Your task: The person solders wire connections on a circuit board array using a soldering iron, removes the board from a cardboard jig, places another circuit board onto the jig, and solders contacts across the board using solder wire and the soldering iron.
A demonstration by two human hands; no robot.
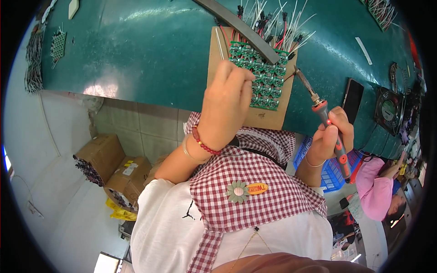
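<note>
My right hand (331, 134) grips a soldering iron (334, 132) with a grey and red handle and a small red light. The iron's metal tip points up and left, near the right edge of a green circuit board panel (268, 86). My left hand (230, 93) is closed over the panel's left side, fingers pinched together; what they hold is hidden. The panel, made of several small boards, lies on a brown board (277, 119). Red, black and white wires (284, 27) with black connectors fan out from its far end. Across it rests a dark grey bar (248, 32).
A phone (352, 99) and a small black fan (389, 108) are on the green table (150, 59) to the right. Another panel (58, 45) lies far left. Cardboard boxes (129, 179) and a blue basket (334, 175) stand below. A person in pink (375, 189) is at right.
</note>
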